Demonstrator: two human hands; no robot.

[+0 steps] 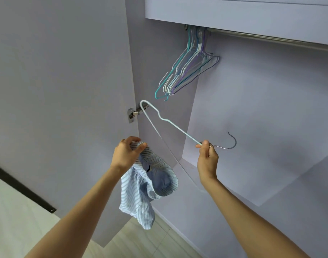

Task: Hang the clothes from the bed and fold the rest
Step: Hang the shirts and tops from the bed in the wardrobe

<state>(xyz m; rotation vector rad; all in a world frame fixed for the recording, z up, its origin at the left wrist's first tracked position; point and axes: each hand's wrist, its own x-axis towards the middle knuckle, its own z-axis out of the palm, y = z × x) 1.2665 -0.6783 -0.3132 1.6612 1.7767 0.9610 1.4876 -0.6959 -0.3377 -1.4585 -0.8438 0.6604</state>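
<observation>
A light blue striped shirt (150, 185) hangs bunched from my left hand (126, 153), which grips its collar edge in front of the open wardrobe. My right hand (207, 155) pinches the neck of a pale wire hanger (176, 127), just below its metal hook (232, 144). The hanger stretches up and left from that hand, apart from the shirt. The hanger's lower bar runs down behind the shirt and is partly hidden.
Several coloured empty hangers (187, 71) hang bunched at the left end of the wardrobe rail (271, 38). The open wardrobe door (57, 90) with its hinge (135, 113) stands on the left. A shelf edge (189, 174) lies below my hands. Tiled floor (141, 243) shows at the bottom.
</observation>
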